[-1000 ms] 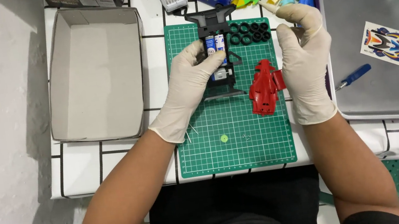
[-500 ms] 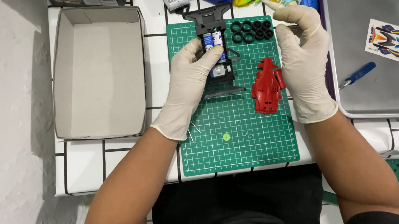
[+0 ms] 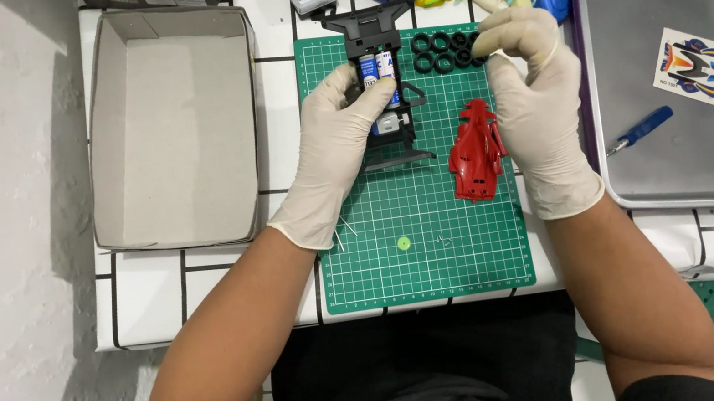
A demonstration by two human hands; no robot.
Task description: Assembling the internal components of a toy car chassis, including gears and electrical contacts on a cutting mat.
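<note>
An open cardboard box (image 3: 173, 128) lay at nine o'clock on the tiled table (image 3: 148, 292). On the green cutting mat (image 3: 422, 238), the gloved left hand (image 3: 336, 143) was closed on a black toy car chassis (image 3: 381, 87) holding two batteries, toward twelve o'clock. A red car body shell (image 3: 475, 153) lay at the mat's centre-right, black tyres (image 3: 446, 51) above it. The gloved right hand (image 3: 537, 103) pinched something small, too small to tell. At three o'clock sat a metal tray (image 3: 646, 162) with a sticker sheet (image 3: 704, 67) and a blue screwdriver (image 3: 640, 129).
</note>
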